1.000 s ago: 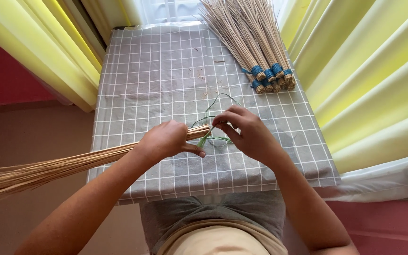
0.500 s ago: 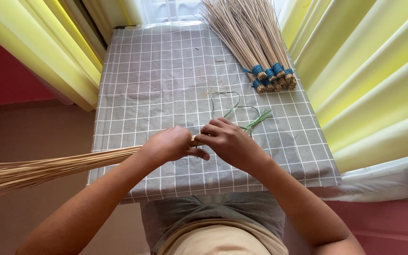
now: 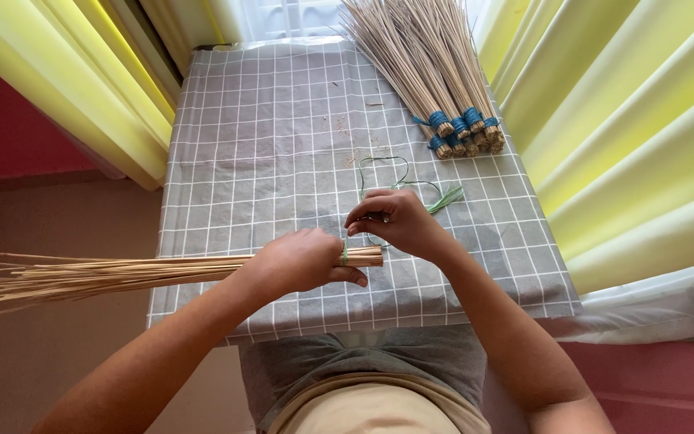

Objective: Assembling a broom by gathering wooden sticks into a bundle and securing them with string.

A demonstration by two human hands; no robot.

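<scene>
My left hand (image 3: 303,261) grips a bundle of thin pale sticks (image 3: 106,273) near its cut end, with the long ends fanning out to the left past the table edge. A turn of green string (image 3: 345,255) circles the bundle just right of my fingers. My right hand (image 3: 395,221) sits just above the bundle's end and pinches the green string (image 3: 411,181), which loops loosely across the cloth toward a frayed tail on the right.
A grey checked cloth (image 3: 267,137) covers the small table. Several finished stick bundles bound with blue cord (image 3: 455,128) lie at the far right corner. Yellow curtains (image 3: 620,137) hang on both sides, and a brown floor lies to the left.
My right hand has drawn the string around the bundle's end and lifted slightly up and right. The loose green loop on the cloth has shifted. The bundle stays in my left hand.
</scene>
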